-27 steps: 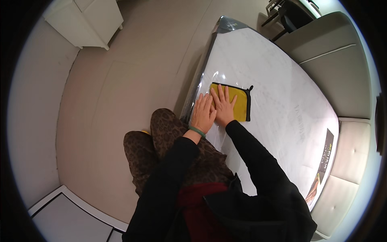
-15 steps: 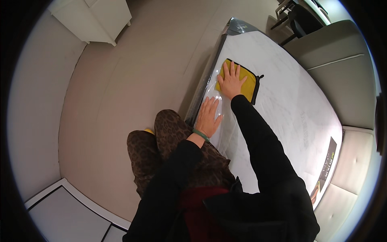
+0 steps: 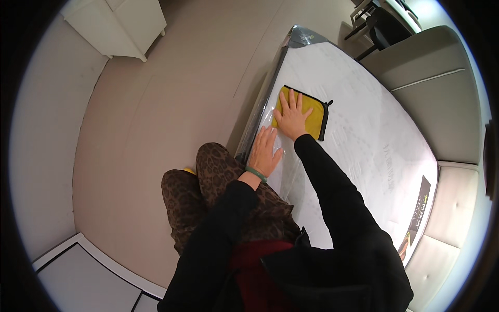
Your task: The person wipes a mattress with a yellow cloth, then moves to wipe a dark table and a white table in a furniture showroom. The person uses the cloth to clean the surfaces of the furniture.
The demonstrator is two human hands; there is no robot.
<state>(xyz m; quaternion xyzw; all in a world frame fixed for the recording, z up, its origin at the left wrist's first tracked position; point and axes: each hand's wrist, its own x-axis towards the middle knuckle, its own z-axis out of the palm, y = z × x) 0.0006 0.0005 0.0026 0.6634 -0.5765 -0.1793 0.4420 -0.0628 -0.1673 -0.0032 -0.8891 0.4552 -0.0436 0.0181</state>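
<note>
Beneath my right hand [image 3: 292, 115] lies a yellow cloth [image 3: 315, 122] with a black border and a small black loop at one corner. The fingers of that hand are spread flat on it, pressing it against the plastic-wrapped white mattress [image 3: 358, 151]. My left hand [image 3: 265, 152], with a green bangle at the wrist, rests flat on the mattress edge just below the cloth. Its fingers are stretched out and hold nothing. A little of the cloth's left part is hidden under my right hand.
A grey upholstered panel [image 3: 431, 88] and a cream padded headboard [image 3: 457, 197] border the mattress on the right. At the far right stands a dark chair [image 3: 387, 31]. Across the floor at the far left is a white cabinet [image 3: 122, 26]. My patterned trouser legs [image 3: 218, 171] are beside the mattress.
The cloth and my right hand sit slightly lower and further left in the picture, but the whole view has shifted a little too. My left hand stays flat on the edge.
</note>
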